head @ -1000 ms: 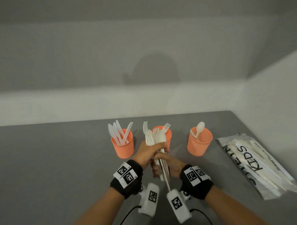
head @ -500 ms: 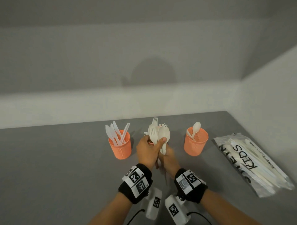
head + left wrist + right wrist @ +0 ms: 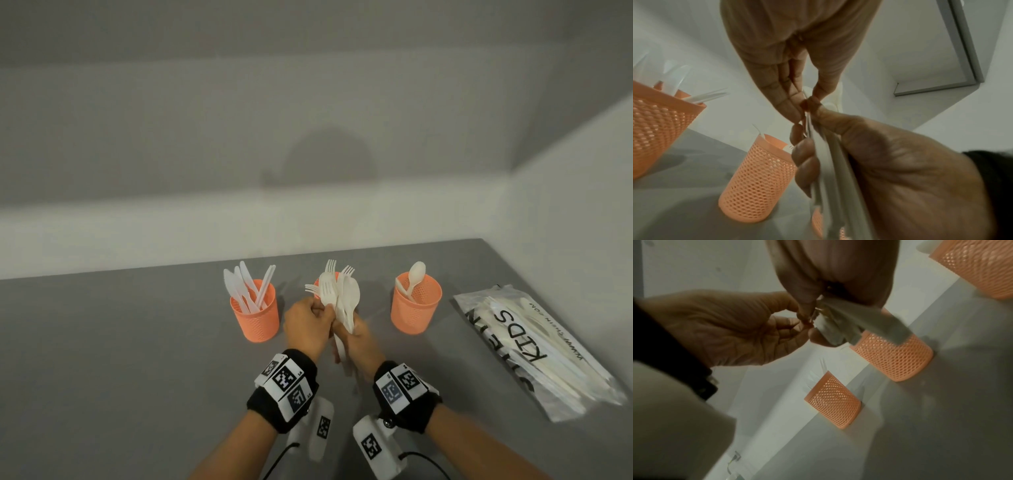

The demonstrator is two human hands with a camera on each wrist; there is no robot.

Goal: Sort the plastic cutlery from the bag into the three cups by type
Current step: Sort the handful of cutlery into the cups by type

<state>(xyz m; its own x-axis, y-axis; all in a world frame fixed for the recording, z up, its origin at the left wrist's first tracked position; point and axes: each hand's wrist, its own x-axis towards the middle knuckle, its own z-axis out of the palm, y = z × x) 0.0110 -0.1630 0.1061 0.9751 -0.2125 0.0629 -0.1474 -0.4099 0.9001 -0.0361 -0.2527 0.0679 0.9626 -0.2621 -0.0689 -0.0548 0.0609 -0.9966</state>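
A: While the knife cup (image 3: 256, 317) on the far left already bristles with blades, what is the left hand (image 3: 306, 324) doing beside it?

B: Its fingertips (image 3: 797, 104) pinch one piece at the neck, apparently the fork (image 3: 328, 294), teasing it out of the bundle (image 3: 343, 301). The fork cup (image 3: 756, 180) stands just behind the hands, forks poking up from it.

A: And the right hand (image 3: 359, 346)?

B: Curled round the bundle's handles, gripping a mixed fan of forks and at least one spoon, held above the table (image 3: 137, 359) in front of the middle cup.

A: How will the pieces handle?

B: I'd judge them very light, thin and a bit springy, smooth enough to slide against each other. Best taken at the neck or upper handle, one at a time, or a neighbour may ride along.

A: Further right?

B: The spoon cup (image 3: 416, 305) holds a couple of spoons, and well past it the bag (image 3: 537, 349) lies flat with more cutlery inside, so sorting looks far from finished.
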